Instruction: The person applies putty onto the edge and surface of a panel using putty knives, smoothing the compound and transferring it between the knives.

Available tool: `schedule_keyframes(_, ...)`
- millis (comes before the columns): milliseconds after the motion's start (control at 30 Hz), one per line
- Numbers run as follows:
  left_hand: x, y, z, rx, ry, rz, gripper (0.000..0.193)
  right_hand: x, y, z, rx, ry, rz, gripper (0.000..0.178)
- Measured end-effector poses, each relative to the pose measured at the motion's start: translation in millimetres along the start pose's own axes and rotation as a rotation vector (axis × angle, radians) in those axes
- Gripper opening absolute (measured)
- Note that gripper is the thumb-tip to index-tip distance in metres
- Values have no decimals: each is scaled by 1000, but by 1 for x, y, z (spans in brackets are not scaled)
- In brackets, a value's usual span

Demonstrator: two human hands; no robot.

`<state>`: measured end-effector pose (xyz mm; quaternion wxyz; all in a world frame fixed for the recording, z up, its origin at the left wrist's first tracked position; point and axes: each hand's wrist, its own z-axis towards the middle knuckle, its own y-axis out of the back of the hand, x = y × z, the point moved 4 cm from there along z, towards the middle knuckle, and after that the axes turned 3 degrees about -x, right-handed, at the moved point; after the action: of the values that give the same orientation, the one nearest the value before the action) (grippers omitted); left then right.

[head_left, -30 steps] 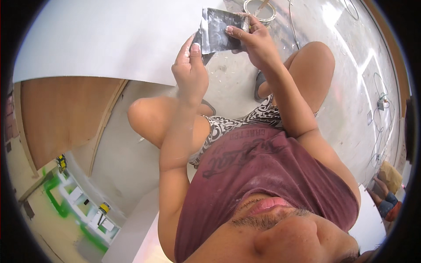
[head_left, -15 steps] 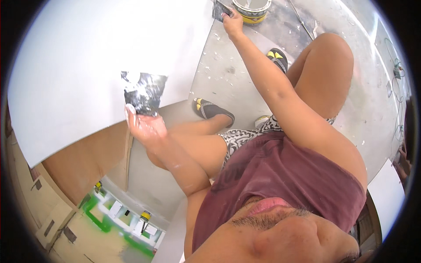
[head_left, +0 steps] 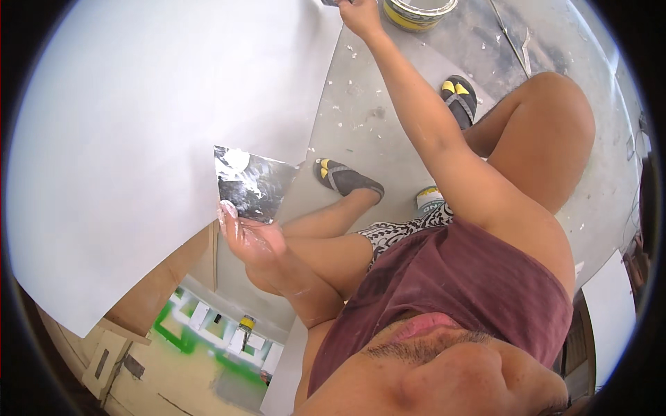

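My left hand (head_left: 255,239) grips a flat, dark, thin plate (head_left: 257,187) by its near edge. White paste is smeared across the plate, with a thicker blob at the far left corner, and white residue coats my thumb and palm. My right arm stretches far out, and my right hand (head_left: 362,17) is closed around a dark flat spreader (head_left: 329,2) at the top edge of the view. Most of that spreader is cut off. The hand is over the far right edge of a large white panel (head_left: 166,118); contact between spreader and panel cannot be made out.
Beyond my right hand stands a yellow-and-black bucket (head_left: 416,19). A can (head_left: 430,199) sits on the floor by my shorts. White scraps dot the grey floor (head_left: 347,132), where a thin rod (head_left: 510,38) lies. A green-marked board (head_left: 215,347) is at lower left.
My right hand has moved farther out and left, carrying the spreader mostly out of view. My left hand has come nearer with the plate. The whole view has shifted slightly.
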<state>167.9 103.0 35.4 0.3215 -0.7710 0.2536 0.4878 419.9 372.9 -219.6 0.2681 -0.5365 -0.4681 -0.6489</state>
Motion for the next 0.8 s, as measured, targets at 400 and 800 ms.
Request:
schedule_keyframes(400,1,-6,-1,84,55,5,33,97,-44,-72,-19,199,-13,52)
schedule_keyframes(800,-2,-11,-8,5,-7,-21,28,7,-24,-20,-90,-127,87,37)
